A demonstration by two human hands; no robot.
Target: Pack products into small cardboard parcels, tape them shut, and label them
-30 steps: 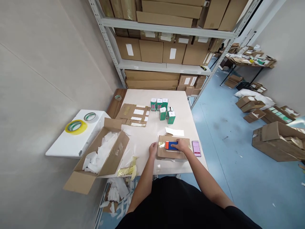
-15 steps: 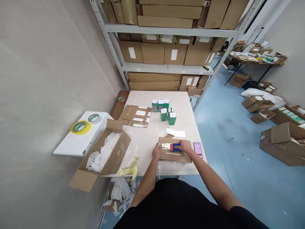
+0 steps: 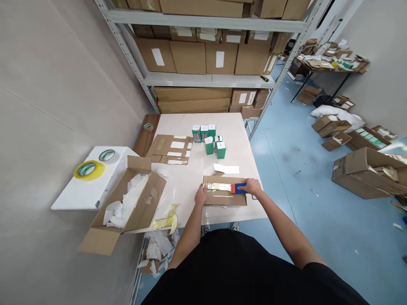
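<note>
A closed cardboard box [image 3: 222, 200] lies on the pale table near its front edge. My left hand [image 3: 200, 195] grips the left end of the box, fingers closed on its edge. In my right hand [image 3: 252, 187] is a blue and orange tape dispenser [image 3: 239, 188], held near the right end of the box top. A shiny strip of tape [image 3: 218, 187] runs across the top from the left end to the dispenser. Behind the box lies a white paper piece [image 3: 226, 169]. A phone is mostly hidden beneath my right wrist.
Several small green boxes [image 3: 209, 146] stand behind, beside flattened cardboard [image 3: 170, 148]. An open carton [image 3: 149, 203] with white paper sits left, by a tape roll [image 3: 89, 169] on a white surface. Yellow film [image 3: 165, 222] lies at the front edge. A shelf [image 3: 197, 79] with cartons stands behind.
My right hand has drawn the tape dispenser rightward along the box top, and the tape strip is longer. My left hand stays at the box's left end. The camera view has shifted.
</note>
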